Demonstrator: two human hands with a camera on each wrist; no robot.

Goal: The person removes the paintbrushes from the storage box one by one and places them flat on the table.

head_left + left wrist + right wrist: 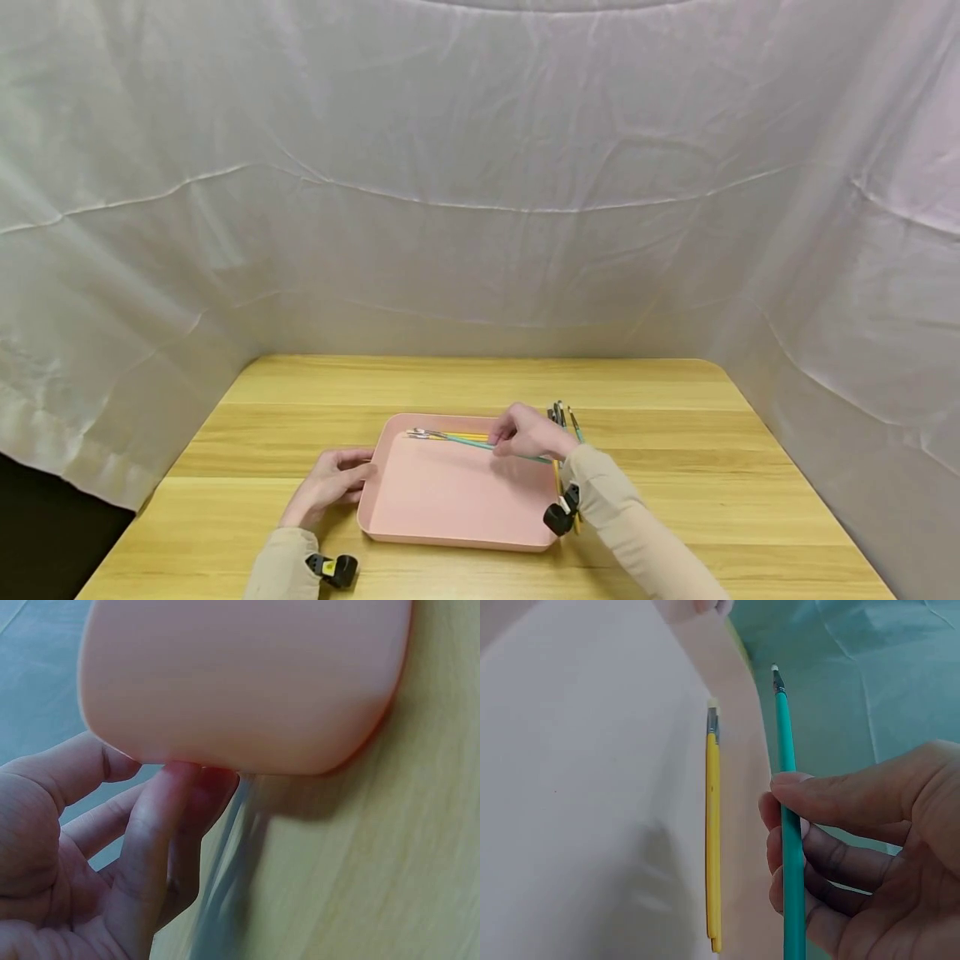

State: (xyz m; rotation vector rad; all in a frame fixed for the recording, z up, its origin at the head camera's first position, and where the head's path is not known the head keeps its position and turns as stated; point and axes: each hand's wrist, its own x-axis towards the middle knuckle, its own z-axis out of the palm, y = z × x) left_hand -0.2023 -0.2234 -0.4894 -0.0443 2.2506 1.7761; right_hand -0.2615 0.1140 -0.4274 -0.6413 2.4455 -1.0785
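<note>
My right hand [528,433] pinches a teal paintbrush [787,742] by its handle, thumb on one side and fingertips on the other, over the far part of a pink tray [450,500]. Two yellow paintbrushes [713,825] lie side by side in the tray along its far wall, bristles to the left. At the tray's left side, my left hand [330,483] holds the edge; the left wrist view has its fingertips right at the rim, partly hidden there.
More paintbrushes [576,425] lie on the wooden table [675,483] just right of the tray, partly hidden by my right wrist. Grey fabric [480,267] hangs around the table's back and sides.
</note>
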